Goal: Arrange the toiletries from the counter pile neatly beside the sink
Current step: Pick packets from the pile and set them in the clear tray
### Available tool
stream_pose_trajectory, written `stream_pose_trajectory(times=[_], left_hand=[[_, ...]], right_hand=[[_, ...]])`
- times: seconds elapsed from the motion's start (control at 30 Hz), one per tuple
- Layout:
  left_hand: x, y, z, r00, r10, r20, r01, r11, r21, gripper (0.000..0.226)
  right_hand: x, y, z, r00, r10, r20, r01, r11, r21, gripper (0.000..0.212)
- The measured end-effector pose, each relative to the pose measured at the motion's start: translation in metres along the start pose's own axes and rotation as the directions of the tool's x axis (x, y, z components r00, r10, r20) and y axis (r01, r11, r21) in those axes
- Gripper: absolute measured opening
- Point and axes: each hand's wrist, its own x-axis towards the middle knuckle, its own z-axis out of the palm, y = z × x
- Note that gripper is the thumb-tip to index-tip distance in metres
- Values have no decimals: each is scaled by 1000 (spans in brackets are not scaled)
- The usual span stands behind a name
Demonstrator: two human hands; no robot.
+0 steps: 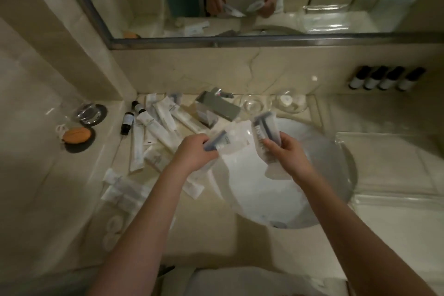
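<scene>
From the head camera, both bare forearms reach forward from the bottom edge and meet over the sink (264,199), a white round basin set in a pale stone counter (72,187). The left hand (194,151) hovers over the sink's left rim, knuckles up, wrist bent slightly inward, its fingers curled round the end of a clear packet (222,140) with a dark item inside; the packet points up and to the right, over the basin. The right hand (286,154) is above the sink's far half, palm turned inward, thumb and fingers pinching a second clear packet (263,136) that also carries a dark blue item and stands nearly upright. The two packets lie close, almost touching, though motion blur hides whether they meet. Left of the sink is the pile of white sachets (163,125), long and narrow, lying crossed over one another, some running down past the left forearm. Farther left of the sink lie two small dark bottles (129,119), then an orange soap (77,136) on a dark dish. Behind the sink stands the steel faucet (216,108), with two glass bowls (292,102) beside it. Right of the sink lies a clear glass tray (384,142), and on the wall above it a row of four dark bottles (386,78).
</scene>
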Motion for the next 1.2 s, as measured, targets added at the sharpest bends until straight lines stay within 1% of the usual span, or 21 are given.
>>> stream_pose_trajectory(times=[0.1,0.2,0.27,0.33,0.43,0.57,0.7,0.77,0.83,0.87,0.9,0.97,1.0,1.07,1.1,1.17,1.2], left_hand=[[17,42,29,998,64,-8,-63,997,52,34],[34,85,54,994,112,22,-113,989,93,31],[46,111,67,987,151,47,-154,986,70,28],[57,135,80,978,196,75,-199,979,37,29],[75,165,99,964,233,129,-238,971,19,20],[97,194,114,952,250,178,-268,960,85,25],[117,222,123,946,278,167,-301,944,134,23],[127,231,127,944,285,166,-313,933,178,21],[137,237,130,942,285,175,-318,925,207,21],[142,238,131,943,284,176,-318,924,212,21],[146,238,132,942,285,175,-320,922,217,21],[151,240,135,940,287,181,-325,917,231,22],[153,241,136,939,290,186,-329,916,231,22],[155,245,141,934,301,192,-340,913,225,21],[154,248,144,933,303,193,-343,912,226,20],[154,252,150,932,310,186,-348,909,231,21],[154,254,153,932,314,183,-351,908,227,20]], right_hand=[[-2,12,-45,993,16,-117,-12,999,32,20],[-5,19,-89,969,20,-245,-13,1000,28,16],[-3,24,-117,955,28,-295,-21,999,27,15],[1,32,-144,936,56,-348,-32,997,75,13],[8,43,-183,894,99,-436,-70,994,82,14],[26,58,-229,860,156,-486,-123,987,100,19],[57,66,-273,834,203,-513,-169,979,113,23],[72,67,-290,833,234,-501,-202,972,119,23],[85,70,-304,845,279,-457,-254,960,116,29],[91,72,-309,845,295,-446,-286,954,89,32],[96,74,-312,842,295,-452,-318,948,27,35],[102,76,-315,823,254,-509,-395,899,-189,40],[103,74,-313,808,221,-547,-437,847,-303,43],[102,73,-309,780,123,-614,-488,733,-474,50],[101,74,-308,765,62,-641,-496,691,-526,52],[97,85,-305,755,-97,-649,-451,641,-621,53],[95,92,-302,767,-188,-614,-393,618,-681,52]])
